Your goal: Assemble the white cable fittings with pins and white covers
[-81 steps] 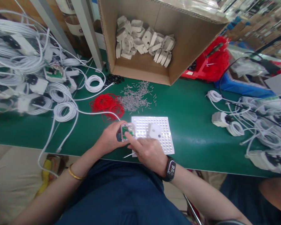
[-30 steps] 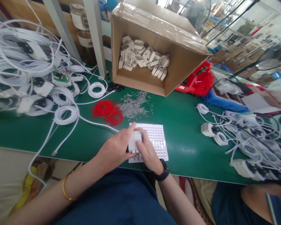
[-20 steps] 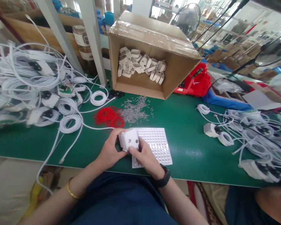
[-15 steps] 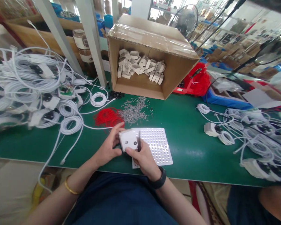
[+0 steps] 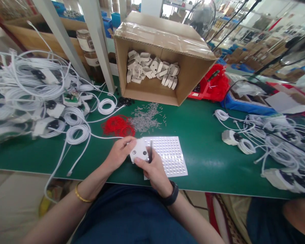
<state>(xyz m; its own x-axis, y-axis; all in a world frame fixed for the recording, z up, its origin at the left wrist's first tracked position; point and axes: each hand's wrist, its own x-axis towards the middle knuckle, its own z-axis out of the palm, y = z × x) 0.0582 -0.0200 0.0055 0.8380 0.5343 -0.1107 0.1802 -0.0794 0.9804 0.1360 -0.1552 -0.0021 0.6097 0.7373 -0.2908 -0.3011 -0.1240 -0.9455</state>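
Between my hands is a white plastic housing point(image 5: 139, 150) with two round spots on its face, one greyish and one dark. My left hand point(image 5: 119, 150) grips its left edge, thumb across the upper corner. My right hand point(image 5: 154, 167) holds it from the right, thumb on the lower face, with a dark thin tool point(image 5: 150, 151) standing upright by the fingers. Under my right hand lies a white sheet with rows of small shiny dots point(image 5: 171, 156). Beyond my hands are a red tangle of bands point(image 5: 118, 125) and a heap of small screws point(image 5: 145, 118).
A cardboard box point(image 5: 165, 37) holding white housings point(image 5: 152, 67) stands open at the back. Coiled white cables point(image 5: 25, 81) crowd the left; more cables point(image 5: 277, 145) lie right. A blue tray point(image 5: 249, 105) is behind those. Another person's arm point(image 5: 300, 213) shows at lower right.
My left thumb has moved up from below the housing onto its upper left corner, and those fingers have closed in. The housing has shifted slightly. The whole view has moved a little.
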